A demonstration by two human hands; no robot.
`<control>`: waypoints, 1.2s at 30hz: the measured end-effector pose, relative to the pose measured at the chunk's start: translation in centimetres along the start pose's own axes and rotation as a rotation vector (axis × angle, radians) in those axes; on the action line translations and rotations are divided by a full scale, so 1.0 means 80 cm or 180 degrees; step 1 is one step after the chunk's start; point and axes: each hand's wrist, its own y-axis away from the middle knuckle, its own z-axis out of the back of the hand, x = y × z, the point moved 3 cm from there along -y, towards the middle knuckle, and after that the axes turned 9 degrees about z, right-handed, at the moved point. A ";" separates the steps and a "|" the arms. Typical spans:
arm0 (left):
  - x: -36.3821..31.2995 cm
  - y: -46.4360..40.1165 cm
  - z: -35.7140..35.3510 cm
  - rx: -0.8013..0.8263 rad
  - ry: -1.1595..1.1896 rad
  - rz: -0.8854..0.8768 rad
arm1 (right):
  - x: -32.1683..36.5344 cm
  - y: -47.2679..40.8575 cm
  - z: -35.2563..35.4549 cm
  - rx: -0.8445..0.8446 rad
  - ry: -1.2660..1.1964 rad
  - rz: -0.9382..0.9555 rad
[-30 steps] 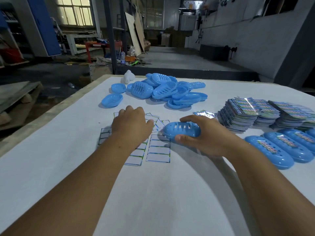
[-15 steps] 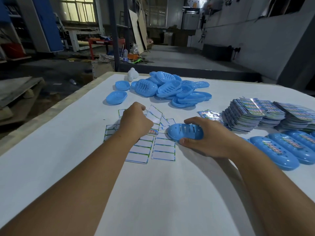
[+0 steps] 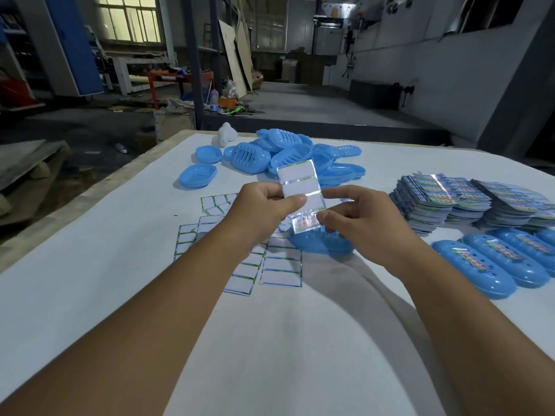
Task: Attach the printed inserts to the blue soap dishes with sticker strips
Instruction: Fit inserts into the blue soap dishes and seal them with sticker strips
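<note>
Sticker strip [image 3: 301, 196], a sheet of white labels with shiny borders, is held up above the white table [image 3: 90, 280], over the blue soap dish [image 3: 322, 244] that lies upside down, its slotted bottom up, under the hands. Left hand [image 3: 264, 210] pinches the strip's left edge, thumb on its face and fingers curled behind. Right hand [image 3: 357, 219] has its fingers curled at the strip's lower right corner, pinching the printed bottom label there. Left of that dish, more sticker sheets [image 3: 240, 253] lie flat and overlapping on the table. Beyond the dish, at the far edge, sits a pile of blue dishes [image 3: 288, 157], some open side up and holding nothing, with a small white object [image 3: 225, 136] beside it. Right of the dish stand stacks of printed inserts [image 3: 444, 202]; near them lie finished dishes [image 3: 480, 265], each with a printed strip across its top
</note>
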 end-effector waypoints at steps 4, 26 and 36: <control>-0.003 -0.001 0.002 -0.0057 0.0084 0.0106 | -0.002 -0.004 0.008 -0.0316 -0.0043 -0.0029; -0.009 0.013 -0.006 0.0155 -0.0225 -0.0133 | 0.002 0.000 0.013 -0.0640 0.0843 0.0053; -0.006 0.016 -0.014 0.0139 -0.0277 -0.0281 | 0.017 0.007 -0.005 -0.0212 0.0932 0.0255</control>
